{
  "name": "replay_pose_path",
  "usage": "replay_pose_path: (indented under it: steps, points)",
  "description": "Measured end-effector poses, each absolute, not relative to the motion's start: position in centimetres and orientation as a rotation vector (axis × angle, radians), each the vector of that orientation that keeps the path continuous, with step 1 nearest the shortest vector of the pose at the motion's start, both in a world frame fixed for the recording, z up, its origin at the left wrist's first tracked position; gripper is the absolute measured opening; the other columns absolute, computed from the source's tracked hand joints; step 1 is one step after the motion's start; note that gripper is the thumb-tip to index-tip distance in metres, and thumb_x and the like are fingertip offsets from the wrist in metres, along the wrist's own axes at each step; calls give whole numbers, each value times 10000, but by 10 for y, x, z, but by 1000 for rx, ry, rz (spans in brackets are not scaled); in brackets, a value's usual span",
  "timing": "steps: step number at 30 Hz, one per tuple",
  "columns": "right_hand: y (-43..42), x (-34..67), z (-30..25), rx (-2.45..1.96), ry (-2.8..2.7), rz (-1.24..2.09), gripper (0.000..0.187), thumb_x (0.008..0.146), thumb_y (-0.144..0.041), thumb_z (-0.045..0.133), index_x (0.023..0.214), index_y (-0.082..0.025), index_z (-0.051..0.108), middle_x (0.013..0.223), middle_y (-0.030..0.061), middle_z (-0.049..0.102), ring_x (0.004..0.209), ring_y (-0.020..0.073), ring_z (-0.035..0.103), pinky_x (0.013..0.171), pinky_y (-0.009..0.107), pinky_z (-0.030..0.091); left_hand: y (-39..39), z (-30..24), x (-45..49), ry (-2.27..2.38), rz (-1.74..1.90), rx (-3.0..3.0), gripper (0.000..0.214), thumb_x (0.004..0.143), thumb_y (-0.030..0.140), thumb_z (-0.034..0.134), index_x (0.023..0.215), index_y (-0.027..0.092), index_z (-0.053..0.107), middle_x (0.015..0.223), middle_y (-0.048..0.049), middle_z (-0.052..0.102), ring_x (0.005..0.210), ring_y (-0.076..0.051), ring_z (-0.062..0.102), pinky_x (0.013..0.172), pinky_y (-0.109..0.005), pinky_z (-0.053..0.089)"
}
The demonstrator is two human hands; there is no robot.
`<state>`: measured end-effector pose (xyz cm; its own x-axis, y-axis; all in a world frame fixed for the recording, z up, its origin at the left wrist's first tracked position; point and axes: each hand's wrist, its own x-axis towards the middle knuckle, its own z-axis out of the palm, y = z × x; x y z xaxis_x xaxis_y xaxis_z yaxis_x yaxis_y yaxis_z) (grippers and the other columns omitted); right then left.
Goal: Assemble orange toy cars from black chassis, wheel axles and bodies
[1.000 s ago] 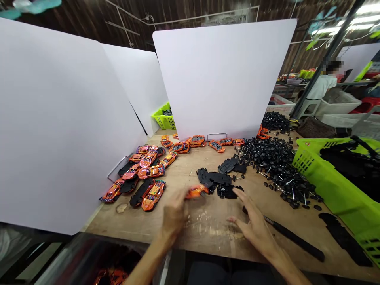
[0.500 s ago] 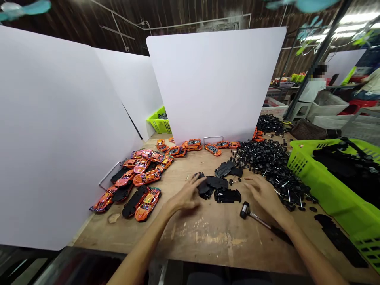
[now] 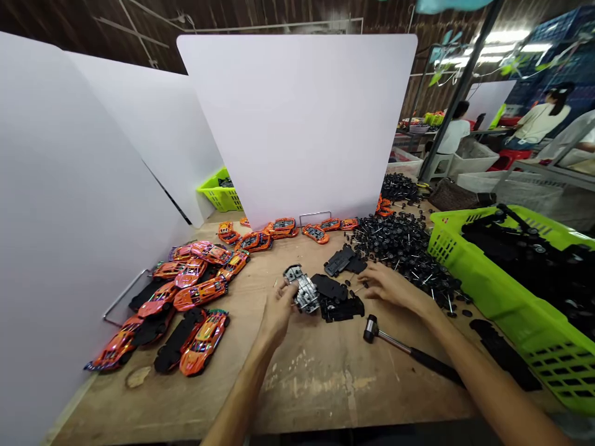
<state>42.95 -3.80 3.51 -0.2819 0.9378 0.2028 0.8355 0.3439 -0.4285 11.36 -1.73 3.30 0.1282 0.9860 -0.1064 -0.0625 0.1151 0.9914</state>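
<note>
My left hand (image 3: 279,306) grips a silver-grey toy car chassis (image 3: 305,291) by its left edge, tilted above the table. Right of it lie black car bases (image 3: 329,287), partly overlapping. Further back, dark chassis pieces (image 3: 340,259) rest on the wood. My right hand (image 3: 383,285) hovers low with fingers apart, beside a loose wheel axle (image 3: 357,289) and the left edge of a heap of wheel axles (image 3: 404,248). Nothing shows in its fingers. Below that hand, a small hammer (image 3: 395,342) with a black head lies on the table.
Orange toy cars (image 3: 199,292) are piled at left, with more orange car bodies (image 3: 282,228) along the back. White partitions (image 3: 297,124) stand behind and left. A green crate (image 3: 483,310) of black parts stands at right. Other people (image 3: 542,121) sit in the background.
My left hand has picked up the silver-grey chassis, which now shows in its fingers. My right hand has moved closer to the loose axle. The view has turned a little to the right.
</note>
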Motion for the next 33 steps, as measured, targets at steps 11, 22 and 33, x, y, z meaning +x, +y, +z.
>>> replay_pose_path:
  steps: [11,22,33]
  points:
    - [-93,388,38,-1259,-2009,313,328,978,-81,494,1064,-242,766,1093,74,692,1005,211,685,906,371,585,-104,22,124,1051,1020,663,536,824,529,809,1188,161,669,1104,-124,793,968,-273,788,790,-375,664]
    - [-115,293,4,-919,-2188,311,500,960,5,445,1312,-241,700,1297,135,697,1216,255,654,1008,466,607,-128,26,97,928,816,629,487,826,449,853,1169,139,699,1020,-110,791,807,-210,783,844,-414,673]
    - [-101,282,21,-1114,-2059,817,326,1005,-262,620,1322,-255,696,1102,61,793,992,208,759,914,322,603,-124,7,89,975,832,544,421,777,149,845,1150,158,651,1206,-124,716,1114,-300,726,930,-495,653]
